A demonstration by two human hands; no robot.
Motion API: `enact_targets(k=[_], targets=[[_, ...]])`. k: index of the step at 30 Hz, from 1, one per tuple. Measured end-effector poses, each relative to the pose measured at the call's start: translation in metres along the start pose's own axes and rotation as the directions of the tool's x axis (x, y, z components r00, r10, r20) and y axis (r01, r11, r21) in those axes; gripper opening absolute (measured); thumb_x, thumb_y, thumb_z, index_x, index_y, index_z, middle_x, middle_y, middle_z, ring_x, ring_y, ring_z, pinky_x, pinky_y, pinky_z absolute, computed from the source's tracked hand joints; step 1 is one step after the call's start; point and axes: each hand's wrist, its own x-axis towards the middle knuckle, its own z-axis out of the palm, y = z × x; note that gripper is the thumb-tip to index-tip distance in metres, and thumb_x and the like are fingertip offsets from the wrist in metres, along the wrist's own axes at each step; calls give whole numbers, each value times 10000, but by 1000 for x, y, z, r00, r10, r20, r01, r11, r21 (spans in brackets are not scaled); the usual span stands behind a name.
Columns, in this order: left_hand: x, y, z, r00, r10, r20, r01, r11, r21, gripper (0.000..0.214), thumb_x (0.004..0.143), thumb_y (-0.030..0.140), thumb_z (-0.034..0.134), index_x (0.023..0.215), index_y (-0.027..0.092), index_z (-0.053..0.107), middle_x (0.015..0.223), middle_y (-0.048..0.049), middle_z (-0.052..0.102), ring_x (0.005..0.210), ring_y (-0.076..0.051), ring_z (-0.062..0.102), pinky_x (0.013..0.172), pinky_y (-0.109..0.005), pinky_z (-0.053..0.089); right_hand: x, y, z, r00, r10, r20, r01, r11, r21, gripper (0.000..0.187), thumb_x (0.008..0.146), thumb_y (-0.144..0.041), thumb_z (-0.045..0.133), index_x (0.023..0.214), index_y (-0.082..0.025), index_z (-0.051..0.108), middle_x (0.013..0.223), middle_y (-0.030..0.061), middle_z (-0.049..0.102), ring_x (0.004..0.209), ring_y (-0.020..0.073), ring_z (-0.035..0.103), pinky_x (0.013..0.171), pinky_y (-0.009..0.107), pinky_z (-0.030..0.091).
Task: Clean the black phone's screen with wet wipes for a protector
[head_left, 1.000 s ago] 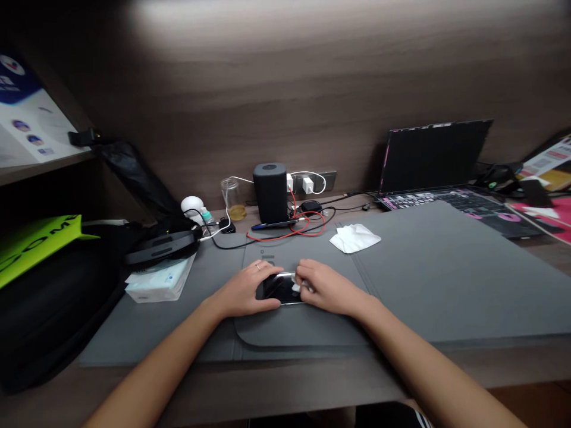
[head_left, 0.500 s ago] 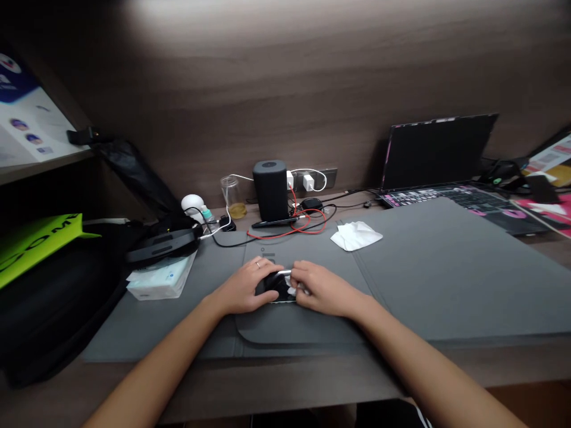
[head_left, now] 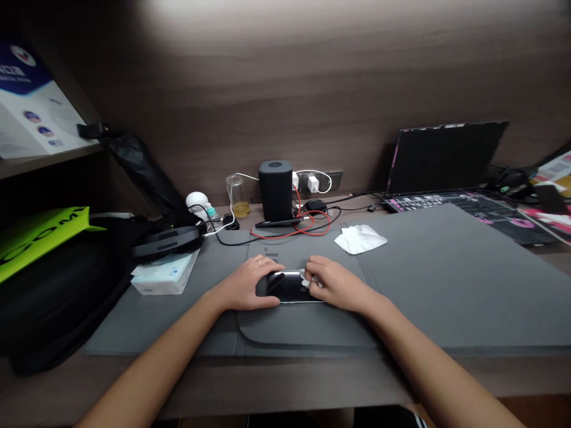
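The right hand (head_left: pixel 334 284), its fingers pinching a crumpled tissue (head_left: pixel 305 280), has slid right along the smartphone (head_left: pixel 289 289), so more dark screen shows. The left hand's (head_left: pixel 246 286) wide-spread fingers hold its left end, on the near side of the grey mat (head_left: pixel 450 285).

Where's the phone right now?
In the head view, the phone lies on the gray mat just below center, between the left hand and the right hand, which holds a crumpled tissue.
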Motion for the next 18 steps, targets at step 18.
enact_targets(k=[18], targets=[[2,-7,0,1000,-24,-12,23,998,-63,651,789,494,798,1333,242,545,1224,-85,627,1166,-290,550,1024,-422,431,8,-13,17,980,-197,37,195,980,46,189,1004,-185,459,1011,-171,648,1026,95,593,945,209,553,832,318,458]])
